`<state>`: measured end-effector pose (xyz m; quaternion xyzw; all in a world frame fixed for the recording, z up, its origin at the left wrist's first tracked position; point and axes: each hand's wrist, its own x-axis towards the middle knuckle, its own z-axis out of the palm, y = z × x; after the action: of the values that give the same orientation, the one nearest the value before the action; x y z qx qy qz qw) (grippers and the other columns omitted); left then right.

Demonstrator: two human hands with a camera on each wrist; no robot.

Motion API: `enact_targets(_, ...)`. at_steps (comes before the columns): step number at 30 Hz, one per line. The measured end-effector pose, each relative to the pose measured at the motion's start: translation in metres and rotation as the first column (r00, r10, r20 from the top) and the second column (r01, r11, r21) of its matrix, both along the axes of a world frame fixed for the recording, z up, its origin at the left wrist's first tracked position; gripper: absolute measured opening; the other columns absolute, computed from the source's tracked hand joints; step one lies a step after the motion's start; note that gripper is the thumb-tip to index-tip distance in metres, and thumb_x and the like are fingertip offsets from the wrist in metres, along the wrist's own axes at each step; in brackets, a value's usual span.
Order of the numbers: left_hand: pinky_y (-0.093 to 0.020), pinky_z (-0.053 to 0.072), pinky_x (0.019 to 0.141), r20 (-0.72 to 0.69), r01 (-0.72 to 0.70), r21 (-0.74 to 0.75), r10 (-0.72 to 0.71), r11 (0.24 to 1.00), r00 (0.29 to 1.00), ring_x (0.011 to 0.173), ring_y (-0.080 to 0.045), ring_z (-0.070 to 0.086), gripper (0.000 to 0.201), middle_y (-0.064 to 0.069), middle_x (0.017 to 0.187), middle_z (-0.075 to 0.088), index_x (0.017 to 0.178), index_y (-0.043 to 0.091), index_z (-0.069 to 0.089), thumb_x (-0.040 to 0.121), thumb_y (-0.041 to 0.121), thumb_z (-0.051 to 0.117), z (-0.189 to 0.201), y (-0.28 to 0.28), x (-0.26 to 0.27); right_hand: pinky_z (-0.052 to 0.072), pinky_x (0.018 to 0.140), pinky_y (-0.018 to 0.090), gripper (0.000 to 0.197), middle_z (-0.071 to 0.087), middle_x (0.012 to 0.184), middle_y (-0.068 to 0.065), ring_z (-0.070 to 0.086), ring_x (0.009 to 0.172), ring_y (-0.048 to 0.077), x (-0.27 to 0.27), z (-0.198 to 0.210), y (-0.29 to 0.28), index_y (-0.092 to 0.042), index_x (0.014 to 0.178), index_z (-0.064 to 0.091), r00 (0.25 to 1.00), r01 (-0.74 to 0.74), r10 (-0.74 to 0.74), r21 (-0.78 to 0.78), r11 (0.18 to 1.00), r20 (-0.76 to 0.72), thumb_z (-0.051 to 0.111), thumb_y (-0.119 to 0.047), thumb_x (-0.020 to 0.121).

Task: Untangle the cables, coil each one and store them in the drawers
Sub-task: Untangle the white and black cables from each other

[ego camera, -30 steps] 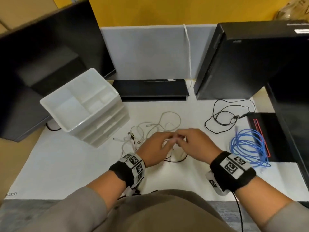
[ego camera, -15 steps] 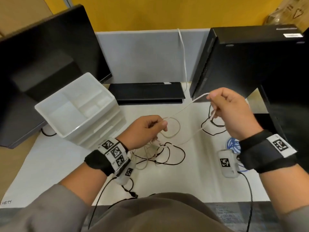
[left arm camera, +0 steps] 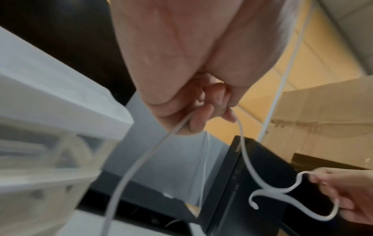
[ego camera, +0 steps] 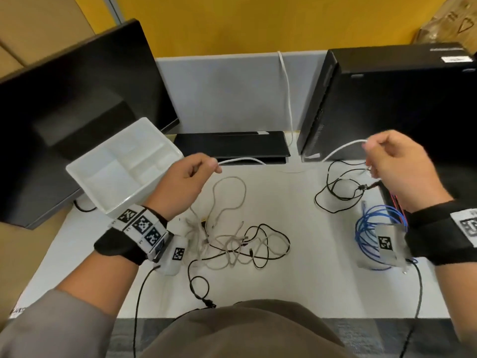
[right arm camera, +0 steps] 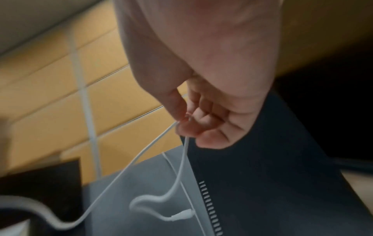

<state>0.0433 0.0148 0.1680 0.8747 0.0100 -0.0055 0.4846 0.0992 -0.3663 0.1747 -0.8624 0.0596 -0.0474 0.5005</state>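
A thin white cable runs slack between my two raised hands above the white desk. My left hand pinches one part of it beside the white drawer unit. My right hand pinches the other part in front of the black tower. In the left wrist view the cable curls from my left fingers to the right hand. In the right wrist view a plug end dangles below my right hand. A tangle of beige and black cables lies on the desk.
A blue cable coil and a loose black cable loop lie at the right. A black monitor stands left, a black computer tower right, a flat black device at the back. Another white cord hangs down the grey partition.
My hands rose from the tangle, where they were together, and moved apart. The white cable came up out of the pile and now spans a wider gap.
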Motion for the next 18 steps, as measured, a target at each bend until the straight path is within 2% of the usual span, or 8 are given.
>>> enact_targets(1,-0.025,0.038,0.057,0.035,0.014,-0.016,-0.013,1.0,0.999,0.059,-0.012,0.042,0.027,0.0,0.063,0.044,0.092,0.023,0.072,0.107,0.034,0.053,0.007,-0.009,0.001,0.051,0.07,0.037,0.007,0.066,0.082,0.006,0.06,0.072,0.021,-0.004,0.005,0.011,-0.025,0.105,0.066,0.998,-0.053,0.055,-0.071,0.996,0.018,0.059,-0.028,0.104)
enact_targets(3,-0.021,0.034,0.055,0.082,0.078,-0.01,-0.077,0.997,0.994,0.057,-0.007,0.04,0.024,0.002,0.062,0.046,0.092,0.025,0.073,0.106,0.033,0.055,0.02,-0.03,0.004,0.053,0.067,0.033,0.018,0.068,0.084,0.004,0.063,0.073,0.022,-0.014,0.018,0.038,-0.032,0.121,0.063,0.975,-0.217,0.221,-0.151,0.964,0.01,0.063,-0.037,0.103)
enact_targets(5,-0.023,0.036,0.057,0.106,0.157,-0.015,-0.154,0.988,0.982,0.059,-0.007,0.042,0.023,-0.007,0.066,0.051,0.092,0.026,0.075,0.105,0.034,0.057,0.029,-0.052,0.006,0.053,0.061,0.025,0.04,0.068,0.081,0.001,0.063,0.067,0.014,-0.03,0.026,0.071,-0.044,0.139,0.053,0.889,-0.458,0.45,-0.153,0.876,-0.086,0.064,-0.046,0.1)
enact_targets(7,-0.022,0.039,0.06,0.126,0.231,-0.054,-0.223,0.971,0.967,0.06,-0.006,0.046,0.023,-0.008,0.071,0.059,0.093,0.024,0.075,0.105,0.035,0.058,0.034,-0.071,0.006,0.051,0.059,0.022,0.04,0.066,0.076,0.004,0.062,0.063,0.009,-0.043,0.026,0.098,-0.046,0.14,0.052,0.78,-0.624,0.611,-0.109,0.773,-0.134,0.061,-0.048,0.101)
enact_targets(9,-0.024,0.047,0.063,0.127,0.274,-0.065,-0.265,0.959,0.956,0.063,-0.005,0.054,0.022,-0.001,0.078,0.066,0.093,0.025,0.075,0.104,0.036,0.059,0.035,-0.083,0.008,0.049,0.058,0.021,0.014,0.064,0.07,0.001,0.059,0.061,0.008,-0.046,0.025,0.11,-0.04,0.117,0.065,0.795,-0.607,0.604,-0.093,0.789,-0.066,0.055,-0.039,0.107)
enact_targets(12,-0.035,0.062,0.067,0.092,0.256,-0.165,-0.244,0.952,0.965,0.071,-0.013,0.061,0.015,-0.001,0.085,0.068,0.105,0.026,0.074,0.103,0.034,0.062,0.029,-0.086,0.011,0.047,0.061,0.024,0.027,0.063,0.062,-0.004,0.055,0.056,0.004,-0.032,0.025,0.101,-0.025,0.092,0.069,0.844,-0.537,0.533,-0.117,0.835,-0.067,0.05,-0.032,0.109)
enact_targets(15,-0.041,0.064,0.078,0.024,0.186,-0.23,-0.186,0.955,0.982,0.077,-0.014,0.068,0.018,0.0,0.086,0.066,0.114,0.024,0.069,0.101,0.035,0.064,0.009,-0.074,0.014,0.053,0.068,0.038,0.031,0.064,0.062,0.001,0.058,0.059,0.015,-0.014,0.028,0.082,-0.015,0.09,0.07,0.869,-0.492,0.49,-0.037,0.87,-0.067,0.049,-0.029,0.109)
enact_targets(18,-0.027,0.057,0.086,-0.013,0.1,-0.082,-0.102,0.992,0.995,0.094,-0.005,0.069,0.019,0.008,0.105,0.069,0.116,0.03,0.067,0.103,0.041,0.059,-0.021,-0.059,0.016,0.055,0.067,0.033,0.032,0.066,0.068,0.004,0.059,0.062,0.019,0.008,0.027,0.066,-0.011,0.092,0.07,0.905,-0.414,0.418,0.067,0.908,-0.073,0.048,-0.026,0.11)
